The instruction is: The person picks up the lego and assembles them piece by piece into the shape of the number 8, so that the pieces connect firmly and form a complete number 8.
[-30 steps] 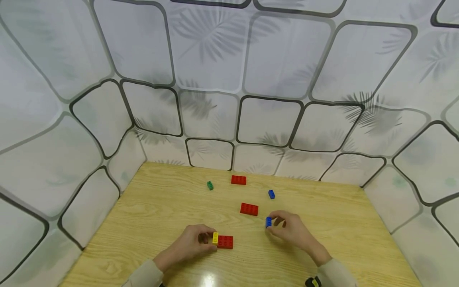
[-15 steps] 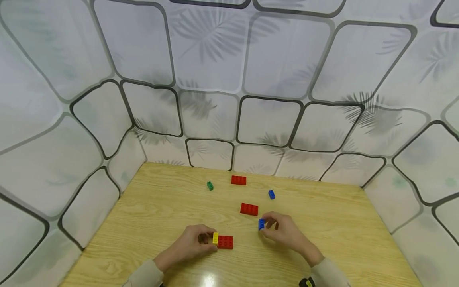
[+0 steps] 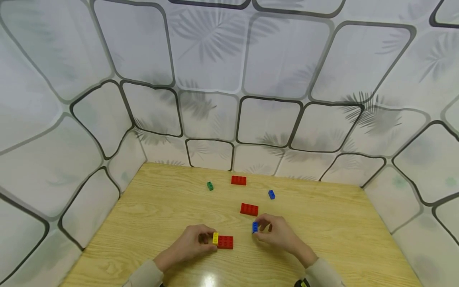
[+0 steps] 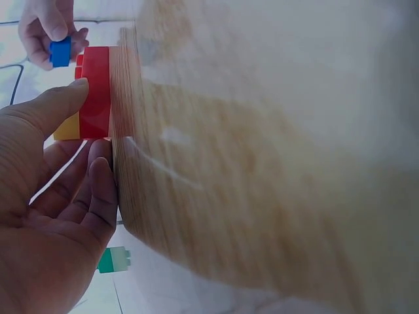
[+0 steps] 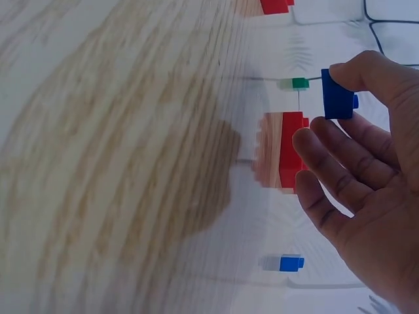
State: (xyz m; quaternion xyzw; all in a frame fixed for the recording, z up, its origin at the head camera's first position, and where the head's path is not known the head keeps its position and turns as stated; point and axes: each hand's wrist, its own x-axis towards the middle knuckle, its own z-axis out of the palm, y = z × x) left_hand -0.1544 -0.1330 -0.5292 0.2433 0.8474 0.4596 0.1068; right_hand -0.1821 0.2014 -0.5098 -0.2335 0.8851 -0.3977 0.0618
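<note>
A red toy brick [image 3: 225, 242] lies on the table with a yellow brick [image 3: 215, 238] on its left end. My left hand [image 3: 191, 242] grips this pair at the yellow end, the thumb [image 4: 71, 97] along one side and fingers on the other. Between thumb and fingertips my right hand [image 3: 277, 233] pinches a small blue brick [image 3: 255, 227], held to the right of the red and yellow pair. In the right wrist view that blue brick [image 5: 338, 95] hangs clear of the tabletop, its studs facing away from it.
Behind the right hand lies a second red brick [image 3: 249, 209], with a third red brick [image 3: 238, 180] near the wall. A green brick [image 3: 210, 185] sits to the left and another blue brick [image 3: 271, 194] to the right. Patterned cloth walls [image 3: 211, 115] border the wooden table [image 3: 154, 199].
My right hand has moved left and slightly nearer with the blue brick, closing on the red and yellow pair. The left hand and the other bricks have stayed put.
</note>
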